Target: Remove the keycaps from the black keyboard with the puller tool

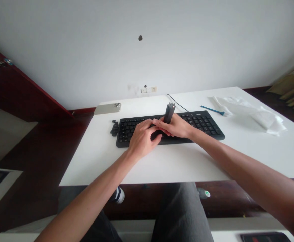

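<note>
Working over the black keyboard [199, 123]
My right hand [176, 126] grips an upright dark tool [169, 113]; whether my left hand [143, 136] grasps anything, I can't tell.

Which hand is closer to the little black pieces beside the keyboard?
The left hand. It is over the left half of the keyboard, to the right of the black pieces. The right hand is farther away, near the keyboard's middle.

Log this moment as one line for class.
Right hand: gripping near-upright black tool; left hand: at keyboard, grip unclear; small black pieces: beside keyboard's left end; blue tool: behind keyboard's right end; phone: back left
</note>
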A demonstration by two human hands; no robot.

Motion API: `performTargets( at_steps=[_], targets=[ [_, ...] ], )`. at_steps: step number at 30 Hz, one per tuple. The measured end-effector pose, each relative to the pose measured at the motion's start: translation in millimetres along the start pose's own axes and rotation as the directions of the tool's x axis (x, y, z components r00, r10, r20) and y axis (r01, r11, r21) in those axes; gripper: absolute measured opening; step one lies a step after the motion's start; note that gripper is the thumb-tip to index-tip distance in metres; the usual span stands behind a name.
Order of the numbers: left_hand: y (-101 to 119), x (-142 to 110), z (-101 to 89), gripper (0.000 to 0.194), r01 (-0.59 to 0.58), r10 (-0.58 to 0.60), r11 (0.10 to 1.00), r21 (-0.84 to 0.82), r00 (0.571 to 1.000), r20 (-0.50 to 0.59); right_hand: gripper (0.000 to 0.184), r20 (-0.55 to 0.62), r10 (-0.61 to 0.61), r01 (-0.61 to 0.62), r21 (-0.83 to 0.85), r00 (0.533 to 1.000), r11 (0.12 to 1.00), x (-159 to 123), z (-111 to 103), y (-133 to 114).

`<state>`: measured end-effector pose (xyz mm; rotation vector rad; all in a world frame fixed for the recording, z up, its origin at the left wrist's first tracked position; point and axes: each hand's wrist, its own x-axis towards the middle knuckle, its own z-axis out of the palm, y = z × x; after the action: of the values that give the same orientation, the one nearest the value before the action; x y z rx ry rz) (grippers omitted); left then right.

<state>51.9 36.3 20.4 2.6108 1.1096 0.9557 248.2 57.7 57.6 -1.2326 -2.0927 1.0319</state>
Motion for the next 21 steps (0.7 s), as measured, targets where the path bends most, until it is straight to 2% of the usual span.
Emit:
performTargets(
  at_steps=[2, 5, 8, 12, 16, 19, 21],
  targets=[
    [-1.1, 0.5, 0.5, 0.016, -0.004, 0.004, 1.000, -0.013, 1.000, 0.006, 0.064, -0.009, 0.011, -0.011, -0.033, 1.000, 0.999, 0.0, 0.3, -2.1],
    [-0.5, -0.1, 2.5, 0.020, -0.002, 0.002, 1.000, -0.003, 1.000, -0.002, 0.060, -0.002, -0.035, 0.035, -0.166, 0.999, 0.986, -0.6, -1.4, -6.1],
    [1.4, -2.2, 3.7, 0.022, 0.021, -0.020, 0.999, 0.030, 0.999, -0.031, 0.057, -0.100, -0.064, 0.031, -0.304, 0.993, 0.952, -0.2, -0.3, -7.1],
    [-5.1, -3.7, -9.2, 0.014, 0.063, -0.060, 0.998, 0.024, 0.995, -0.084, 0.055, -0.226, -0.044, -0.036, -0.339, 0.973, 0.940, 2.1, 5.1, -3.3],
    [-36.2, 8.5, -42.8, 0.015, 0.121, -0.110, 0.990, 0.072, 0.984, -0.143, 0.054, -0.224, -0.061, -0.025, -0.366, 0.973, 0.930, 2.7, 5.4, -4.2],
    [-75.7, 28.7, -66.5, 0.017, 0.143, -0.116, 0.980, 0.141, 0.976, -0.185, 0.054, -0.123, -0.090, 0.042, -0.346, 0.988, 0.937, 1.4, -0.3, -6.4],
    [-104.5, 41.4, -75.1, 0.017, 0.139, -0.105, 0.976, 0.170, 0.975, -0.195, 0.053, -0.033, -0.105, 0.090, -0.301, 0.994, 0.949, 1.2, -5.6, -4.9]
  ],
)
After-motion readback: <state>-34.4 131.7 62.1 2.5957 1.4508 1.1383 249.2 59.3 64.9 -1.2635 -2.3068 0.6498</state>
